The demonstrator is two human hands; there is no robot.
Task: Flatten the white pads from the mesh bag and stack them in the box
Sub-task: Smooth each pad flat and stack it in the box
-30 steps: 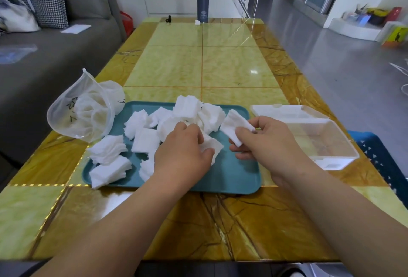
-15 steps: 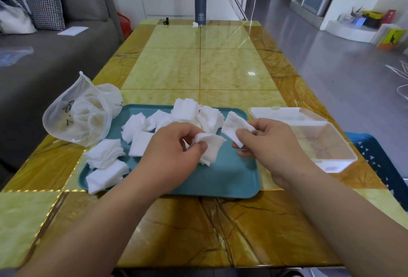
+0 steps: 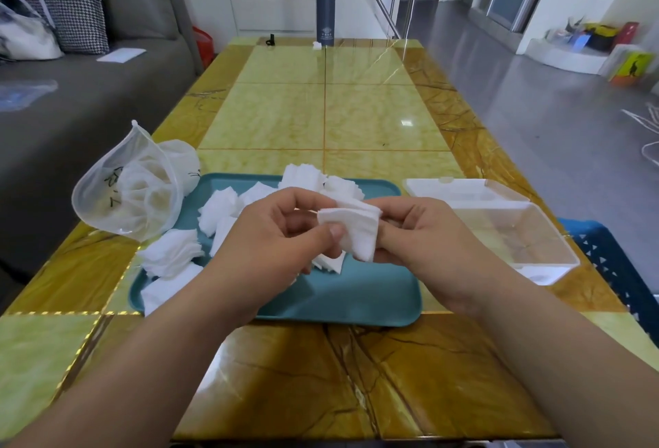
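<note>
Both hands meet above the teal tray [image 3: 356, 297]. My left hand [image 3: 281, 237] pinches the left edge of a white pad [image 3: 356, 233], and my right hand [image 3: 424, 237] holds pads from the right side; the pads overlap between the thumbs. Several more crumpled white pads [image 3: 174, 251] lie on the tray's left half and behind my hands. The mesh bag [image 3: 132, 190] sits slumped at the tray's far left corner. The clear plastic box [image 3: 513, 233] stands open to the right of the tray, its lid [image 3: 460, 187] flipped back.
A dark grey flask [image 3: 325, 12] stands at the table's far end beside a small white scrap. A grey sofa [image 3: 71, 112] runs along the left of the table. A blue stool [image 3: 620, 269] is at the right edge.
My left hand picked a pad off the tray and carried it right to meet the pad in my right hand. Both hands now hold the pads together.
</note>
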